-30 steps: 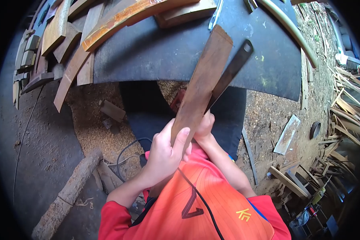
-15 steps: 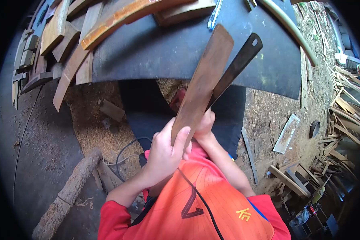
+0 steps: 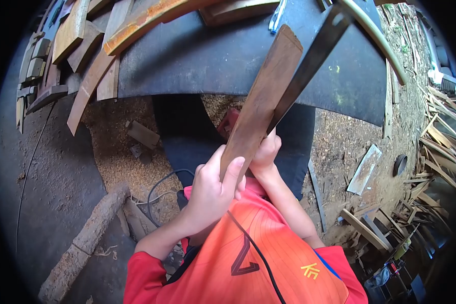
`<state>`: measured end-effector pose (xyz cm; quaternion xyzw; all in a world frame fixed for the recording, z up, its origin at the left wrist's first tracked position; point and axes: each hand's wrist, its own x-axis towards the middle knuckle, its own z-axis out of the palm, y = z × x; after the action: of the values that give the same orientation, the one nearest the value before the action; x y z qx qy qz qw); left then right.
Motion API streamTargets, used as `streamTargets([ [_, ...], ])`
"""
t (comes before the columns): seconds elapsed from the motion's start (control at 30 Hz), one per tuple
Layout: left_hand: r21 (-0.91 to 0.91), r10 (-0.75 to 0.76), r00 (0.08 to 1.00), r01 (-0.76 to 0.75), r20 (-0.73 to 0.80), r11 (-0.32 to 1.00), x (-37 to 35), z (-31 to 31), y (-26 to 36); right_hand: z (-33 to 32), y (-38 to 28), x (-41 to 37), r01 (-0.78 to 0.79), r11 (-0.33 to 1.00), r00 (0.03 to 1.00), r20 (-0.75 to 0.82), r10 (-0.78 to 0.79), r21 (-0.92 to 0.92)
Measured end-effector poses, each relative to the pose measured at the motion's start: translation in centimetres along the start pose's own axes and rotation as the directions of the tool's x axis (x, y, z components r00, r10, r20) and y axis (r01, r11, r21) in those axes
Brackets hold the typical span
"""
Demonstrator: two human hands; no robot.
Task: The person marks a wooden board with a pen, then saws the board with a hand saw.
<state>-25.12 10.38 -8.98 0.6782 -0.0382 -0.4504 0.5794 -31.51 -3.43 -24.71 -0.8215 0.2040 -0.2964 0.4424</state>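
A brown wooden board slants up and to the right in front of my body. My left hand is wrapped round its lower end, with the thumb across its face. Close beside it, my right hand is closed at the lower end of a long dark blade with a hole near its tip. The blade crosses behind the board's right edge and looks slightly blurred. Part of my right hand and the blade's lower end are hidden behind the board.
A dark table spans the view ahead, with curved wood pieces at its left. A log lies on the floor at lower left. Wood scraps are heaped at the right. A black cable crosses my shirt.
The blade has moved up and to the right, so more of it shows past the board. My right hand has shifted slightly to the right. The board has tilted slightly.
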Motion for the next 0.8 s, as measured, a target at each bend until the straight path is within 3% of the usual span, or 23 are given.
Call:
streamTargets([
  [0.13, -0.018, 0.039, 0.999, -0.039, -0.019, 0.999, 0.5, -0.1, 0.2, -0.6, -1.7, 0.8, -0.043, 0.997, 0.999, -0.023, 0.042, -0.071],
  [0.27, -0.033, 0.028, 0.998, -0.03, -0.05, 0.999, 0.9, -0.1, 0.3, -0.9, -2.8, 0.9, -0.088, 0.996, 0.995, 0.037, 0.088, -0.015],
  [0.47, -0.011, 0.041, 0.999, -0.041, -0.025, 0.999, 0.8, -0.4, 0.4, 0.1, -1.6, 1.0, -0.04, 0.999, 0.998, -0.042, 0.04, 0.02],
  [0.5, -0.003, 0.02, 1.0, -0.02, -0.016, 1.0, 0.7, -0.3, 0.7, -0.5, -2.3, 1.6, -0.039, 0.999, 0.999, 0.018, 0.038, 0.016],
  [0.6, 0.006, -0.005, 1.0, 0.006, -0.015, 1.0, 0.2, -0.3, 0.8, 0.7, -1.0, -0.1, -0.107, 0.989, 0.994, 0.005, 0.107, 0.102],
  [0.73, 0.042, 0.044, 0.999, -0.044, -0.001, 0.998, 0.6, -0.5, 0.7, 0.6, -1.5, 0.5, -0.062, 0.99, 0.998, -0.025, 0.065, 0.126],
  [0.8, 0.025, 0.017, 1.0, -0.017, -0.004, 1.0, 0.6, -0.3, 0.5, -0.4, -2.7, 1.8, -0.031, 0.999, 0.999, 0.017, 0.03, 0.032],
])
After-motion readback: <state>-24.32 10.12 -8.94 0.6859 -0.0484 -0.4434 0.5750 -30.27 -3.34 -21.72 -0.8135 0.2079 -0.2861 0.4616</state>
